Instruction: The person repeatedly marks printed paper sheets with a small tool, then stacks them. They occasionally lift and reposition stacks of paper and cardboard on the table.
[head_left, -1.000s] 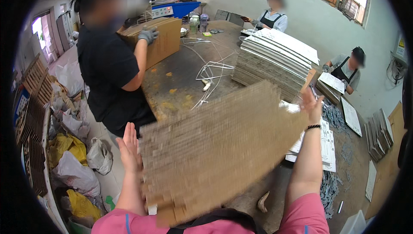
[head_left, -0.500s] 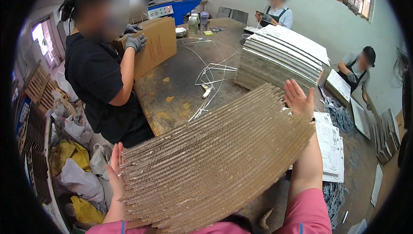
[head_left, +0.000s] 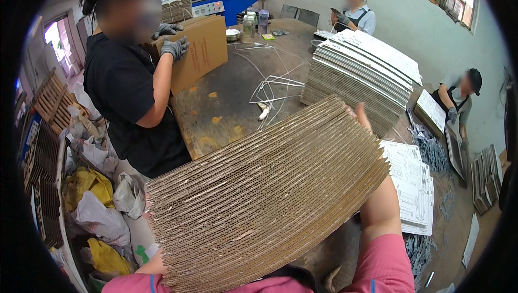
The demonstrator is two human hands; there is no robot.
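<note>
A thick stack of corrugated cardboard sheets [head_left: 264, 196] tilts in front of me, its fluted edges facing up. At the stack's far right end, my right hand [head_left: 363, 118] grips it; the thumb sticks up and the other fingers are behind the cardboard. My left hand [head_left: 155, 265] is at the stack's left end, with mostly the wrist showing and the fingers hidden. Just beyond the right end stands another tall stack of white-faced cardboard sheets [head_left: 359, 72] on the table. Printed sheets [head_left: 407, 185] lie beside my right forearm.
On the worn table [head_left: 210, 112] lie loose white straps [head_left: 270, 88] and jars [head_left: 249, 26]. At left, a gloved co-worker [head_left: 127, 88] holds brown cardboard [head_left: 199, 53]; two more people are at the far side and right. Plastic bags [head_left: 100, 217] fill the floor at left. Grey scraps [head_left: 429, 147] lie at right.
My open palms at the stack's two ends have moved in behind it, my right hand now gripping. The stack's edges look more even and it has shifted slightly.
</note>
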